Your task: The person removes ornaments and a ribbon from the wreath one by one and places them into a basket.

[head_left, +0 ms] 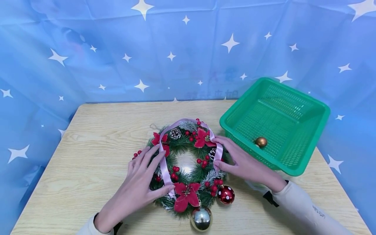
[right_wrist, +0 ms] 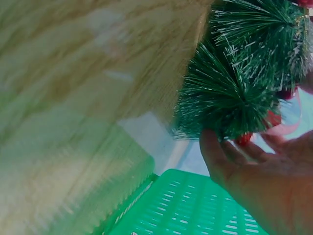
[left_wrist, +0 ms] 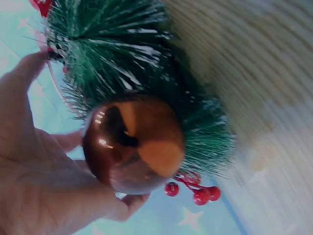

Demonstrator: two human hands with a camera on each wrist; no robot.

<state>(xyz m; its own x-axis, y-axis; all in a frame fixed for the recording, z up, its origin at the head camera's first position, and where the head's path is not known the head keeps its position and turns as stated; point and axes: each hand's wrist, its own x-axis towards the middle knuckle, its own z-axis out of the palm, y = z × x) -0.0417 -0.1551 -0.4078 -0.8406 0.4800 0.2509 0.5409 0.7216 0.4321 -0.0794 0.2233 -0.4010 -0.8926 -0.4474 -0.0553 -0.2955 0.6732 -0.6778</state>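
Note:
A green Christmas wreath [head_left: 183, 178] lies on the table, with red poinsettias [head_left: 186, 195], berries and pine cones. A pale purple ribbon [head_left: 179, 122] arches over its top and runs down both sides. My left hand [head_left: 140, 182] spreads across the wreath's left side, fingers and thumb at the ribbon. On the right side, my right hand [head_left: 239, 160] rests with extended fingers and thumb at the ribbon's other length. A silver-gold ball [head_left: 201, 218] and a red dotted ball [head_left: 226, 195] hang at the lower edge. The left wrist view shows a copper ball [left_wrist: 134, 147] beside the left hand.
A green plastic basket [head_left: 311, 143] stands at the right, close to the right forearm, holding a bronze ball [head_left: 261, 142]. Wooden tabletop [head_left: 97, 147] stretches left of the wreath. A blue star-patterned cloth [head_left: 199, 49] hangs behind the table.

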